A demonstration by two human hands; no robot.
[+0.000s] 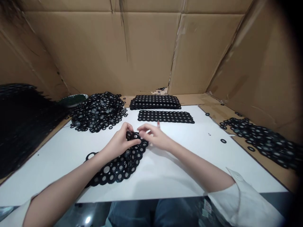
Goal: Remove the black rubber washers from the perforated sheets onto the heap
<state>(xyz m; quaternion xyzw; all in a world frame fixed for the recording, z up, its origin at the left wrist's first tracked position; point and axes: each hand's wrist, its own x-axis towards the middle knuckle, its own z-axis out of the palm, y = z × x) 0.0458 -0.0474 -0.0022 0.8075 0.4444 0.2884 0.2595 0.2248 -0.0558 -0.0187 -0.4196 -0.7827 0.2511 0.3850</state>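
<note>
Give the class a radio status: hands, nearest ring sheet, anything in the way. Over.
Left hand, right hand at ring sheet's far end, grip unclear. Sheet bunched on white tabletop. Left forearm hides part of it.

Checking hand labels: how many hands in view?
2. The left hand is at the far end of the black ring sheet; the right hand is right of it, fingertips near that same end. Some fingers are partly hidden.
</note>
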